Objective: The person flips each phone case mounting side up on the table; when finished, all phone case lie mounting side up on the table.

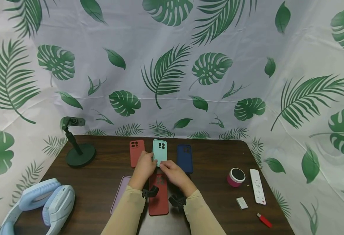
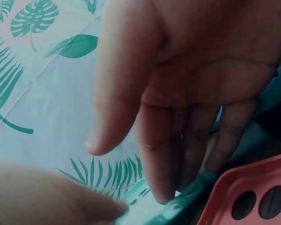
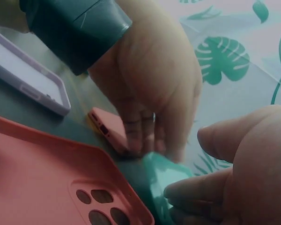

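A mint-green phone case (image 1: 160, 147) lies at the back middle of the table, between a red phone case (image 1: 135, 150) on its left and a navy one (image 1: 184, 158) on its right. My left hand (image 1: 145, 164) touches its left side, fingers pointing down and thumb held apart in the left wrist view. At its near edge is my right hand (image 1: 175, 173); the right wrist view shows those fingertips on the mint case (image 3: 166, 180), thumb raised. Under my wrists lies a larger red case (image 1: 159, 202) with camera holes. A lilac case (image 1: 120, 194) is partly covered by my left sleeve.
Blue headphones (image 1: 61, 204) sit at the front left, a dark green stand (image 1: 81, 156) behind them. On the right are a pink jar (image 1: 236, 177), a white remote (image 1: 258, 186), a small white box (image 1: 242, 203) and a red stick (image 1: 264, 220). A grey flat surface (image 1: 163, 226) shows in front.
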Demonstrator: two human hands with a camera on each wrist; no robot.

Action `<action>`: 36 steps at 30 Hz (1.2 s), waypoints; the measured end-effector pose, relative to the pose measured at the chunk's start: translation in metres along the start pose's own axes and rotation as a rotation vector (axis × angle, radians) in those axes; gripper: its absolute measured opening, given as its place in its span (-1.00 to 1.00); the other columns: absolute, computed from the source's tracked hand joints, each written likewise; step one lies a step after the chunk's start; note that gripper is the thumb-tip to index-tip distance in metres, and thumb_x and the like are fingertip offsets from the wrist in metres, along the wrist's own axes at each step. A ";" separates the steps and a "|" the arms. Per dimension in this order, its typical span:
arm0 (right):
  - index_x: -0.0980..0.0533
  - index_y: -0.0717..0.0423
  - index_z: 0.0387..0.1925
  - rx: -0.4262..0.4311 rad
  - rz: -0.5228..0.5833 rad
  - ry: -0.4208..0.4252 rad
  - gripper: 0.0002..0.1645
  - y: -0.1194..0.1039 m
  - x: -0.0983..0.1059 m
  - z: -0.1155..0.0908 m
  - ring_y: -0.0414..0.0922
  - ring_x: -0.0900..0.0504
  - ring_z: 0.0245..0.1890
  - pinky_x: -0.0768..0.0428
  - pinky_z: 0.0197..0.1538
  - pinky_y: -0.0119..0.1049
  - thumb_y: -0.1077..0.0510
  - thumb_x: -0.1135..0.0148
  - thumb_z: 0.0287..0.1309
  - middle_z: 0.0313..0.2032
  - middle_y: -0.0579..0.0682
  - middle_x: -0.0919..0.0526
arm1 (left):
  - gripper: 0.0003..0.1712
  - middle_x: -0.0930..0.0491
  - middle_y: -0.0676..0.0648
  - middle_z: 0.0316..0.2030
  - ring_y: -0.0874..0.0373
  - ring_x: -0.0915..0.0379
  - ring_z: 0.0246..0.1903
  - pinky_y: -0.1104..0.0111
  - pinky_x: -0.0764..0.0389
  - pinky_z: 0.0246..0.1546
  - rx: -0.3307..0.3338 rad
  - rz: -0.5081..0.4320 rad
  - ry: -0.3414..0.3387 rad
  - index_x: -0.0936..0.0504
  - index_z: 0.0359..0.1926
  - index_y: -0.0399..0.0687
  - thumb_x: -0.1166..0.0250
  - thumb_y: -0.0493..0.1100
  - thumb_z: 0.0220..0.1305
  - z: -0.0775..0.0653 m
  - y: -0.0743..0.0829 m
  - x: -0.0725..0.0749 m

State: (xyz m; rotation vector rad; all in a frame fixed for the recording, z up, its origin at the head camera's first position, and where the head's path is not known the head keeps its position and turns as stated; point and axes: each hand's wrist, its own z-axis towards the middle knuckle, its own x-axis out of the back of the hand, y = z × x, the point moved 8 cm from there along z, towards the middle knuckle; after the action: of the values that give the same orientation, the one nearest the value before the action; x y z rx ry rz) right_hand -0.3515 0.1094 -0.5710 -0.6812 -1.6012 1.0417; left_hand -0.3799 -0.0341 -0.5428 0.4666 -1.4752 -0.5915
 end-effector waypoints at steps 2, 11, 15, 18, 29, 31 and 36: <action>-0.65 -0.11 0.12 -0.011 -0.009 -0.009 -0.52 0.001 0.000 0.000 -0.04 -0.53 0.23 -0.47 0.30 0.03 -0.24 -0.04 0.47 0.17 -0.09 -0.60 | -0.53 -0.55 -0.32 0.00 -0.12 -0.47 0.04 0.01 -0.56 0.10 -0.018 0.020 -0.031 -0.63 0.14 -0.39 -0.25 -0.08 0.41 -0.001 0.002 -0.002; -0.70 -0.12 -0.08 -0.032 -0.034 -0.069 -0.57 0.004 -0.005 0.000 -0.18 -0.56 -0.05 -0.52 0.04 -0.19 -0.22 0.00 0.50 -0.02 -0.11 -0.58 | -0.62 -0.55 -0.17 -0.24 -0.02 -0.44 -0.18 0.09 -0.52 -0.11 -0.053 0.061 -0.122 -0.72 -0.23 -0.26 -0.18 -0.01 0.45 -0.006 0.009 -0.010; -0.70 -0.09 -0.11 -0.004 -0.059 -0.066 -0.56 0.002 -0.004 0.000 -0.18 -0.54 -0.03 -0.51 0.05 -0.20 -0.19 0.01 0.51 -0.02 -0.09 -0.58 | -0.63 -0.52 -0.15 -0.28 0.01 -0.41 -0.27 0.13 -0.48 -0.20 -0.067 0.071 -0.118 -0.69 -0.35 -0.19 -0.17 -0.01 0.45 -0.007 0.010 -0.010; -0.71 -0.06 -0.11 0.017 -0.076 -0.060 -0.55 0.000 -0.004 0.000 -0.17 -0.54 -0.03 -0.51 0.04 -0.20 -0.19 0.02 0.51 -0.01 -0.07 -0.58 | -0.63 -0.54 -0.19 -0.22 -0.02 -0.44 -0.23 0.10 -0.51 -0.17 -0.072 0.051 -0.136 -0.70 -0.28 -0.22 -0.16 -0.01 0.45 -0.008 0.011 -0.010; -0.67 -0.09 0.08 0.040 -0.065 -0.013 -0.52 -0.005 0.005 -0.001 -0.10 -0.61 0.08 -0.56 0.18 -0.07 -0.23 -0.01 0.49 0.05 -0.08 -0.65 | -0.48 -0.55 -0.30 0.18 -0.15 -0.50 0.16 -0.07 -0.51 0.20 -0.071 -0.028 -0.212 -0.56 0.26 -0.21 -0.12 0.04 0.49 -0.016 0.013 -0.001; -0.66 -0.11 0.08 0.036 -0.031 0.016 -0.53 -0.008 0.008 -0.001 -0.08 -0.61 0.13 -0.53 0.24 -0.03 -0.24 -0.02 0.48 0.07 -0.10 -0.67 | -0.49 -0.57 -0.26 0.11 -0.06 -0.54 0.02 -0.01 -0.56 0.09 -0.085 -0.038 -0.203 -0.57 0.25 -0.18 -0.15 0.06 0.49 -0.018 0.017 0.006; -0.64 -0.07 0.05 0.003 0.202 0.035 -0.56 -0.016 0.003 0.003 0.04 -0.63 0.15 -0.54 0.24 0.03 -0.22 -0.04 0.48 0.06 -0.03 -0.69 | -0.54 -0.55 -0.11 -0.11 0.08 -0.47 -0.22 0.14 -0.54 -0.17 -0.140 -0.112 -0.177 -0.59 0.23 -0.10 -0.20 0.05 0.48 -0.023 0.022 0.028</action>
State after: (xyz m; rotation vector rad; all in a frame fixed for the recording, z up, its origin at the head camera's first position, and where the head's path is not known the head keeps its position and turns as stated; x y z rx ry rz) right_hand -0.3536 0.1034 -0.5555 -0.8676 -1.5233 1.1716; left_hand -0.3549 -0.0360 -0.5081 0.3969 -1.5699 -0.8367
